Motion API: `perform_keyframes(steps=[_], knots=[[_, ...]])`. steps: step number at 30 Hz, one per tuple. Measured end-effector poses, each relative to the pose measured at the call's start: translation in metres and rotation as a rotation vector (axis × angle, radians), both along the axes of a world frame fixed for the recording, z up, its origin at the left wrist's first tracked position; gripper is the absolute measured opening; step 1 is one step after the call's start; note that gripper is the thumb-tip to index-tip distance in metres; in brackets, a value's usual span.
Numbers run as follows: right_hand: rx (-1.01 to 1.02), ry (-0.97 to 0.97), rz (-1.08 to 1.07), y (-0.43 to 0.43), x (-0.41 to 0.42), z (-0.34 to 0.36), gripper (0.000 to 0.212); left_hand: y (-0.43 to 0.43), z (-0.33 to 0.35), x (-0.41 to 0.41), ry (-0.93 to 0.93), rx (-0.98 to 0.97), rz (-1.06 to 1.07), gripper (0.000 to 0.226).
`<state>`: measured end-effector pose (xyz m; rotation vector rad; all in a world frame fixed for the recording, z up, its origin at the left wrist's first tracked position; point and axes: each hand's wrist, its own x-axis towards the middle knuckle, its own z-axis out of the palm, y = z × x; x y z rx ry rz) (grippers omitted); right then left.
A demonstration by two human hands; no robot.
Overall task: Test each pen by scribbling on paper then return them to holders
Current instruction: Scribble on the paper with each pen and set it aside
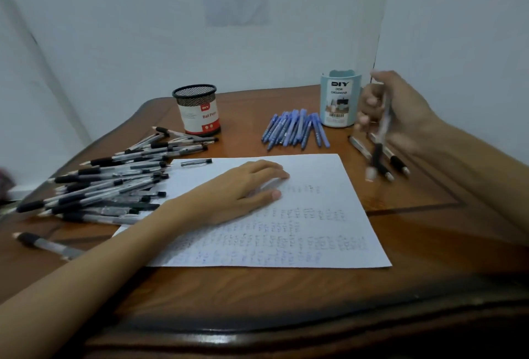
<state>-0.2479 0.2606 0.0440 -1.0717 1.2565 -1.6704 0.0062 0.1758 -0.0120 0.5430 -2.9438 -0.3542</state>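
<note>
A white sheet of paper (pixel 329 186) with rows of blue scribbles lies in the middle of the wooden table. My left hand (pixel 243 186) rests flat on it, fingers straight. My right hand (pixel 400 112) is raised at the right, blurred, and grips a black-grip pen (pixel 379 143) that points down above the table. A large heap of black-grip pens (pixel 114 181) lies to the left of the paper. Several blue pens (pixel 294 129) lie behind the paper. A black mesh holder (pixel 197 109) and a pale blue holder (pixel 339 98) stand at the back.
Two or three black-grip pens (pixel 395 161) lie right of the paper under my right hand. A pen cap (pixel 196 162) sits on the paper's top left corner. One loose pen (pixel 43 244) lies at the front left. Walls close off the back and right.
</note>
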Motion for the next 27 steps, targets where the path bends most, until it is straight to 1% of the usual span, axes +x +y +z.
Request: perform_keyframes(steps=[2, 3, 4, 7, 9, 11, 12, 14, 17, 18, 19, 20, 21, 23, 25, 26, 27], knots=[[0.051, 0.274, -0.106, -0.003, -0.003, -0.003, 0.062, -0.002, 0.000, 0.000, -0.013, 0.006, 0.014, 0.051], [0.088, 0.373, -0.128, -0.005, -0.006, -0.006, 0.067, -0.002, 0.000, 0.000, -0.020, 0.007, 0.018, 0.051], [0.138, 0.403, -0.122, -0.005, -0.008, -0.006, 0.071, -0.002, 0.000, 0.000, -0.024, 0.008, 0.021, 0.051], [0.236, 0.433, -0.102, -0.005, -0.021, -0.006, 0.074, -0.001, 0.001, 0.000, -0.023, 0.017, 0.027, 0.052], [0.266, 0.413, -0.041, -0.002, -0.026, -0.005, 0.071, 0.000, 0.002, 0.000, -0.025, 0.013, 0.026, 0.053], [0.288, 0.408, 0.036, 0.000, -0.030, -0.004, 0.056, 0.000, 0.002, 0.000, -0.030, 0.005, 0.025, 0.053], [0.285, 0.397, 0.060, 0.000, -0.029, -0.004, 0.042, 0.000, 0.003, 0.000, -0.032, 0.005, 0.026, 0.053], [0.255, 0.305, 0.059, -0.003, -0.026, -0.007, 0.013, 0.000, 0.003, 0.000, -0.030, 0.009, 0.028, 0.052], [0.200, 0.048, 0.047, -0.012, -0.016, -0.020, 0.021, -0.001, 0.002, 0.000, -0.025, 0.005, 0.031, 0.052], [0.195, -0.003, 0.066, -0.012, -0.011, -0.023, 0.016, -0.001, 0.002, 0.000, -0.024, 0.005, 0.031, 0.052], [0.204, -0.003, 0.102, -0.013, -0.006, -0.026, 0.010, -0.001, 0.002, 0.000, -0.023, 0.006, 0.031, 0.052], [0.221, 0.006, 0.160, -0.012, -0.001, -0.028, 0.012, -0.001, 0.002, 0.000, -0.024, 0.007, 0.033, 0.052], [0.243, 0.037, 0.235, -0.011, 0.005, -0.030, 0.019, -0.002, 0.002, 0.000, -0.023, 0.007, 0.037, 0.052], [0.273, 0.128, 0.323, -0.009, 0.016, -0.036, 0.027, -0.002, 0.001, 0.000, -0.014, 0.009, 0.037, 0.051], [0.248, 0.278, 0.285, -0.006, 0.028, -0.043, 0.023, -0.003, 0.000, 0.000, -0.003, 0.005, 0.030, 0.050], [0.215, 0.370, 0.227, -0.005, 0.034, -0.046, 0.024, -0.003, -0.001, 0.000, -0.001, 0.000, 0.028, 0.049], [0.174, 0.456, 0.169, -0.004, 0.038, -0.048, 0.030, -0.003, -0.001, 0.000, -0.002, -0.004, 0.031, 0.049]])
